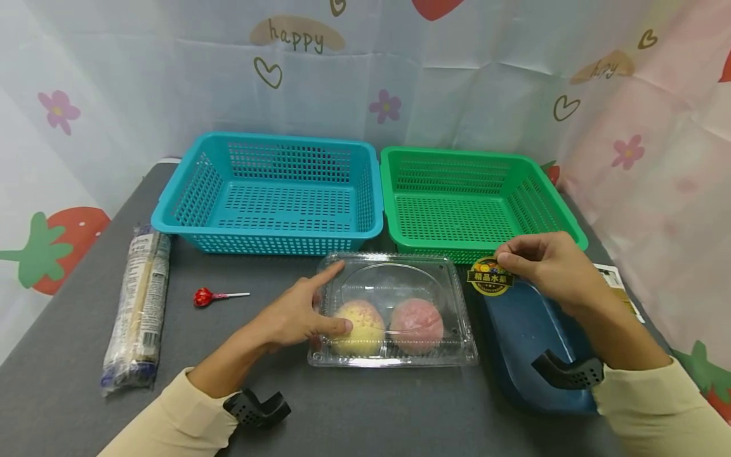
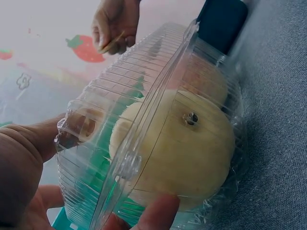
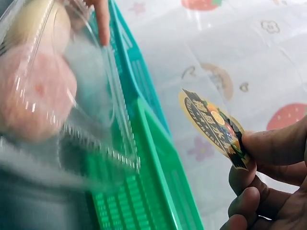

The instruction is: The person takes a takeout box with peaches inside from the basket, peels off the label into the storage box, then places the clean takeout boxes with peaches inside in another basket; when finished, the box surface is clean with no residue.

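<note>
1. Your left hand (image 1: 297,314) braces the clamshell (image 1: 393,311) at lower centre of the head view: forefinger straight along the lid's left edge, thumb pressed on the front left wall. The fingers are nearly straight, pressing rather than curled round it, which keeps the light box from sliding.
2. Your right hand (image 1: 551,266) pinches the round sticker (image 1: 488,277) between thumb and fingertips, right of centre. The right wrist view shows the sticker (image 3: 213,127) lifted clear of the box, held by its edge alone, probably so its gummed face touches nothing.
3. The clamshell lies flat on the grey table (image 1: 365,419), lid shut or nearly so; I cannot tell whether it is latched. A yellowish fruit (image 1: 358,327) sits left inside, a pink one (image 1: 417,325) right.
4. Edges: the box's far rim lies just in front of the blue basket (image 1: 268,190) and green basket (image 1: 474,200); a dark blue tray (image 1: 525,343) sits just beside its right edge, under your right wrist.
5. Open room lies to the left and nearer you. A lollipop (image 1: 205,296) and a wrapped roll (image 1: 139,304) lie at middle left, well apart from the box.
</note>
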### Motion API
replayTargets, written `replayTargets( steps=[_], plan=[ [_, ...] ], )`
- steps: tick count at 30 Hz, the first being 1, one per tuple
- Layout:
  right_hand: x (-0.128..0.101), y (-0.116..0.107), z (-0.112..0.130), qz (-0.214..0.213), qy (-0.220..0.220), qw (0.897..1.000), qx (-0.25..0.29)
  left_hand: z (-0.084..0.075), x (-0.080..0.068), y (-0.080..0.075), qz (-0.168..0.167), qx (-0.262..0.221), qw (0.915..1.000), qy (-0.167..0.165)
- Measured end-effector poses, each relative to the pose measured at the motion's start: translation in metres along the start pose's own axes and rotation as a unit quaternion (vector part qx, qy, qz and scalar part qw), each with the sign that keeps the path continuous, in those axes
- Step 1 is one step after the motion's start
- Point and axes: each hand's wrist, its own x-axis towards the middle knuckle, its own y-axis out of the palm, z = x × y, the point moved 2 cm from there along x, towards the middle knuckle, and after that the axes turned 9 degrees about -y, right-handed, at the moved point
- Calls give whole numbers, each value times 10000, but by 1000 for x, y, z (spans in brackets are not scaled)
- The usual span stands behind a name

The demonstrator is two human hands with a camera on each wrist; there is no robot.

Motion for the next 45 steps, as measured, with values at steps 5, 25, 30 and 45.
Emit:
replayTargets(
  steps=[5,25,30,45],
  plan=[
    [-7,-14,-18,-4,67,10000,48,0,2,0,-107,215,9997,-3],
    [-18,-27,-84,400,738,9952,494,4,2,-1,-28,-86,9999,130],
    [-20,-24,-103,584,972,9920,549,6,2,-3,134,-159,9993,296],
    [-24,-10,-127,953,1136,9884,315,5,4,-3,366,-460,9976,368]
  ],
)
